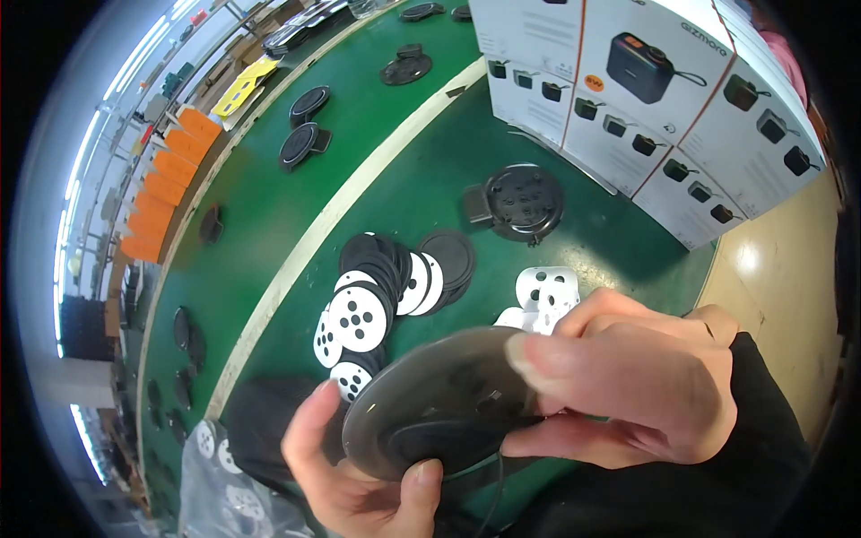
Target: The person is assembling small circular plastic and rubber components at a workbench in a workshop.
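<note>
A dark grey, glossy round cover (448,372) is tilted up close in front of me, with a black round part against its lower inner side. My left hand (359,493) grips its lower left rim, thumb in front and fingers behind. At its right edge my right hand (650,386) is closed, thumb above and fingers below. A thin dark cord hangs beneath the cover. Beyond it lies a fanned pile of black round pads (386,269), some showing white backings with black dots (358,319). White perforated sheets (549,291) lie just past my right hand.
A black round housing with a side tab (523,203) rests on the green table (417,193). Printed white cartons (619,99) stand far right. Across a pale strip (309,242) sit several similar black parts (305,143). A clear bag of discs (229,484) is at lower left; orange bins (175,170) stand beyond.
</note>
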The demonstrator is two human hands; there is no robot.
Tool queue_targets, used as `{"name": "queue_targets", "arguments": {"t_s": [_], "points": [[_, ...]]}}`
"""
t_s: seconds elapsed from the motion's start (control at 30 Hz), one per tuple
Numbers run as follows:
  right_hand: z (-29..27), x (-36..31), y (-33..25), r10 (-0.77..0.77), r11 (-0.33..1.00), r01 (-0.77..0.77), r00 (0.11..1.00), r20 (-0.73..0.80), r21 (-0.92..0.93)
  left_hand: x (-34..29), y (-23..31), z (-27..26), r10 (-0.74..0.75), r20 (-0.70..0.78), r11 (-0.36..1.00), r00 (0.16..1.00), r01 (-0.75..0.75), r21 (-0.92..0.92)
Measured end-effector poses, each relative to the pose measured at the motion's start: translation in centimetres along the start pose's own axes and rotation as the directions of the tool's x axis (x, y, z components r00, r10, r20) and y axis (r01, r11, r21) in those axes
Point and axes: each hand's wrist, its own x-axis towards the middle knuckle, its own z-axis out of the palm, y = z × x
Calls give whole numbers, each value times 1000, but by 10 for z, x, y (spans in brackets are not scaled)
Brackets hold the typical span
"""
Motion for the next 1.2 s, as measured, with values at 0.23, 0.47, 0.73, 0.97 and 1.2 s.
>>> {"name": "queue_targets", "arguments": {"t_s": [0.23,0.47,0.73,0.97,1.2], "points": [[-18,14,15,-168,985,168,909,381,33,1,1,-9,6,160,979,987,-38,199],[-9,-7,21,-58,993,85,960,272,-87,-2,-2,-2,43,75,981,996,-56,184],[7,-11,23,-68,996,67,998,19,63,-2,4,-1,30,106,982,994,-49,181],[6,-1,36,-273,948,267,962,13,173,0,7,1,24,121,980,992,-47,194],[2,3,27,-122,992,116,982,144,46,-7,5,-3,10,102,970,995,-34,243]]}}
